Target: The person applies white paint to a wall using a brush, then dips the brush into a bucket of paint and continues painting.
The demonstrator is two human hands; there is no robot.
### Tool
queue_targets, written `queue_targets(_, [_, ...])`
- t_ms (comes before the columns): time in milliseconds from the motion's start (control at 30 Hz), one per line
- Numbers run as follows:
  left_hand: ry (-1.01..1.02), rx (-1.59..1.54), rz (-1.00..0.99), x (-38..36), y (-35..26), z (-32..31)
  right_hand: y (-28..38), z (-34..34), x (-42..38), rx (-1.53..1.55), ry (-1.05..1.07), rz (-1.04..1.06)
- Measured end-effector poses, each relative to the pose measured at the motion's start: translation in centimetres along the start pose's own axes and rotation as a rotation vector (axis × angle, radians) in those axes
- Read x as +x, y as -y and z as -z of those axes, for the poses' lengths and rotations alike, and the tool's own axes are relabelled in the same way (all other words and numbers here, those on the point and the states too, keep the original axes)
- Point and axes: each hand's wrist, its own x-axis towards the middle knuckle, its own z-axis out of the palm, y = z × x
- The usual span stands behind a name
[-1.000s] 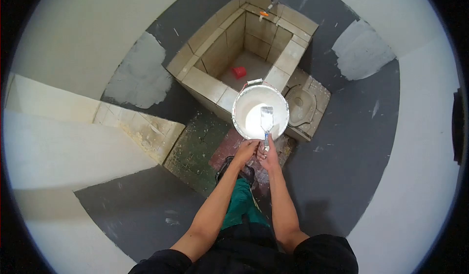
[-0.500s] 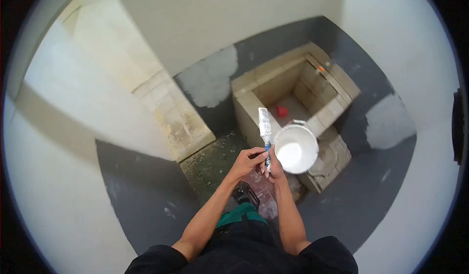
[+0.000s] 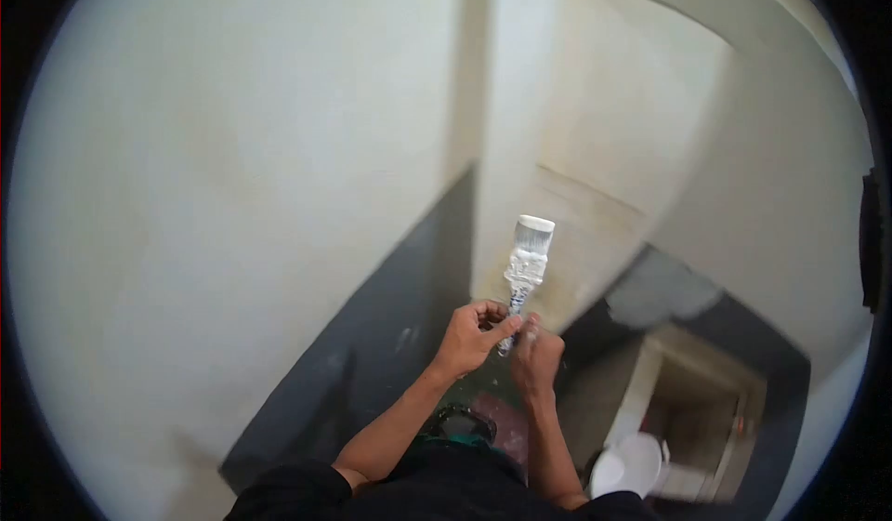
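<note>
A paintbrush [image 3: 527,268] with white-caked bristles and ferrule points upward in front of me. Its patterned, paint-spotted handle is pinched between the thumb and fingers of my left hand [image 3: 467,342]. Curled closed against the right side of that handle is my right hand [image 3: 537,361], a little smeared by motion. Its fingertips are partly hidden. Lower right, a white bucket [image 3: 630,465] stands by the tiled basin, apart from both hands.
White walls with a dark grey lower band [image 3: 372,344] surround me. A pale patch [image 3: 664,289] marks the grey at right. The tiled basin [image 3: 636,386] lies lower right. A stained ledge [image 3: 557,284] is behind the brush.
My view has swung left, so basin and bucket now sit lower right. The brush has turned to show its broad face. My right hand has shifted slightly away from the handle.
</note>
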Motion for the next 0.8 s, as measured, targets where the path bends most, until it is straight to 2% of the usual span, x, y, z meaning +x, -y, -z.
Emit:
queue_targets(67, [-0.138, -0.009, -0.004, -1.7, -2.6, 1.6, 2.2, -0.4, 0.1, 0.031, -0.11, 0.255])
queue_targets(167, [-0.328, -0.086, -0.098, -4.5, -4.0, 4.8, 3.6, -2.9, -1.2, 0.128, 0.074, 0.279])
queue_targets(233, [-0.432, -0.073, -0.163, -6.5, -5.5, 6.5, 6.1, -4.3, -1.2, 0.197, 0.116, 0.425])
queue_targets(267, [-0.415, -0.057, -0.129, -3.9, -4.0, -1.5, 1.2, 2.1, 1.0, 0.207, 0.078, 0.405])
queue_targets(333, [-0.508, -0.018, -0.183, -4.1, -4.6, -3.0, 2.2, 4.0, 2.8, 0.251, 0.154, 0.453])
queue_targets(433, [-0.614, -0.048, -0.251, -3.9, -5.7, -4.9, 0.5, 5.2, 6.5, 0.075, 0.19, 0.874])
queue_targets(500, [-0.669, -0.067, -0.291, -3.9, -6.2, -6.0, 2.3, 6.2, 8.4, 0.136, 0.226, 0.97])
queue_targets(533, [-0.694, -0.073, -0.29, -3.7, -6.7, -6.1, 3.2, 6.5, 9.0, 0.169, 0.238, 1.013])
queue_targets(633, [-0.722, -0.128, -0.324, -3.6, -8.0, -4.8, 6.9, 6.9, 9.4, 0.271, 0.392, 0.951])
queue_targets(667, [-0.737, -0.109, -0.346, -4.8, -8.6, -3.4, 7.6, 5.9, 8.5, 0.229, 0.546, 0.953])
queue_targets(767, [-0.718, -0.095, -0.301, -7.0, -9.5, -2.5, 8.8, 2.7, 5.5, 0.202, 0.377, 1.047])
queue_targets(800, [-0.722, -0.059, -0.319, -7.2, -9.7, -2.7, 9.0, 1.9, 4.8, 0.162, 0.257, 1.068])
